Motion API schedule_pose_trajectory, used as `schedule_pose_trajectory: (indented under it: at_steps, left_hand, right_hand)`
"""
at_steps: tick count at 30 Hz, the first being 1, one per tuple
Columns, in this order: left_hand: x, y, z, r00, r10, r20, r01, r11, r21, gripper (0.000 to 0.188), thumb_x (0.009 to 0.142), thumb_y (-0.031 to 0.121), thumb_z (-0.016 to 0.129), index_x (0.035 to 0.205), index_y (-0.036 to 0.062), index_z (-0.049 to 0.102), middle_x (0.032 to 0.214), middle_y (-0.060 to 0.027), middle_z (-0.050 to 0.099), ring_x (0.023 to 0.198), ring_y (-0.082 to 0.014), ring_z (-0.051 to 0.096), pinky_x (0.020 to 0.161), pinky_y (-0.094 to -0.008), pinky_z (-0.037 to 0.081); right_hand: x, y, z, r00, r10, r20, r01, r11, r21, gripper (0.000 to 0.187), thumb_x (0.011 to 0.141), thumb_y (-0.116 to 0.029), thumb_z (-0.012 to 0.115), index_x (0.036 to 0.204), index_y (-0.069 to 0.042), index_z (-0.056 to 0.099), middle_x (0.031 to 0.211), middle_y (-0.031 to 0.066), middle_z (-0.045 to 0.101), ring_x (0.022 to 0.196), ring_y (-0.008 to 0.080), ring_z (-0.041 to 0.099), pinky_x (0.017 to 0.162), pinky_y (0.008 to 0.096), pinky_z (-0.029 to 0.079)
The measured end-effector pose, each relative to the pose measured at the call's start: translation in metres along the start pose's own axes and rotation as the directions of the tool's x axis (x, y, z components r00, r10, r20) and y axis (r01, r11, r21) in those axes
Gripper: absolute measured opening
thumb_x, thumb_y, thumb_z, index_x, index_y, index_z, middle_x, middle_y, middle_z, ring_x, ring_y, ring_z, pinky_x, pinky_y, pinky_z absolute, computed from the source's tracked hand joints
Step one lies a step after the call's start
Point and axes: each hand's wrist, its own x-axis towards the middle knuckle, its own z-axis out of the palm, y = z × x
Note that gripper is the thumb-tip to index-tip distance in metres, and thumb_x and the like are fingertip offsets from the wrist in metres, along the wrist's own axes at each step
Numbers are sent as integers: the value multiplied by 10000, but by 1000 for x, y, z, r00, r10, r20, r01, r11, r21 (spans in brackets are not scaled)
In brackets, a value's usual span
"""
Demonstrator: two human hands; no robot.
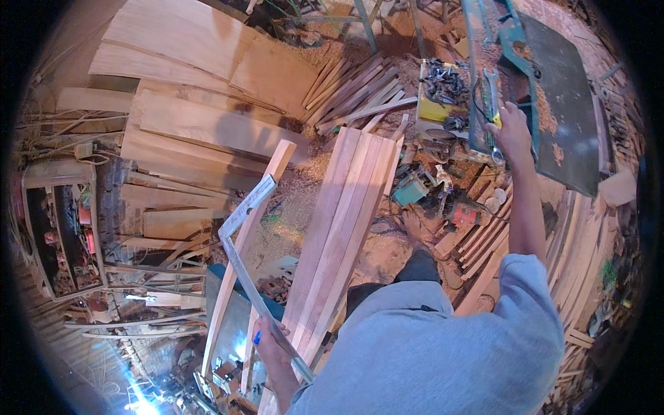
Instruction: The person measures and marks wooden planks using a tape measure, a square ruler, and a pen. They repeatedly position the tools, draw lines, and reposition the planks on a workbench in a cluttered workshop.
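My left hand (272, 349) is closed around the long arm of a metal carpenter's square (254, 290). Its shorter arm lies across the end of a narrow wooden strip (238, 266). A blue tip, perhaps a pen (257, 338), pokes out beside the same hand. Left of my body, glued-looking reddish boards (339, 228) lie lengthwise. My right hand (515, 131) reaches out to the green machine (515, 52), its fingers curled at a small yellow-and-black thing (496, 120) whose kind I cannot make out. Alongside these fingers a metal wrench (492, 90) lies on the machine.
Wide planks (187, 124) and thin strips (360, 90) are stacked at the far left and middle. A yellow box of dark metal bits (439, 90) stands beside the machine. Near my bare foot (412, 223) lie a teal power tool (411, 190) and timber pieces. Sawdust covers the ground.
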Motion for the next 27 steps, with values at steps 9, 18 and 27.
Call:
schedule_pose_trajectory:
  at_steps: [9, 18, 27]
  left_hand:
    - [13, 28, 61, 999, -37, 28, 35, 997, 72, 277, 1049, 335, 596, 1106, 68, 642, 711, -53, 617, 582, -153, 615, 525, -282, 517]
    - [11, 30, 83, 999, -37, -10, 38, 996, 80, 235, 1035, 297, 618, 1032, 63, 600, 713, -72, 635, 586, -156, 626, 563, -289, 528]
    - [21, 39, 90, 991, -92, -100, 104, 988, 117, 242, 1042, 294, 592, 1095, 58, 593, 701, -78, 625, 586, -176, 632, 539, -299, 524]
  right_hand:
    - [71, -198, 89, 329, -364, 871, -631, 602, 490, 1156, 707, -797, 769, 1354, 132, 542, 1307, 271, 619, 1264, 349, 586, 1053, 416, 470]
    - [66, -223, 121, 172, -460, 871, -848, 382, 369, 774, 757, -614, 839, 1176, 9, 650, 1129, 107, 650, 1036, 198, 635, 885, 327, 499]
    - [62, -228, 105, 232, -443, 866, -836, 364, 410, 797, 704, -632, 852, 1084, 49, 684, 1033, 150, 675, 1003, 239, 643, 857, 357, 485]
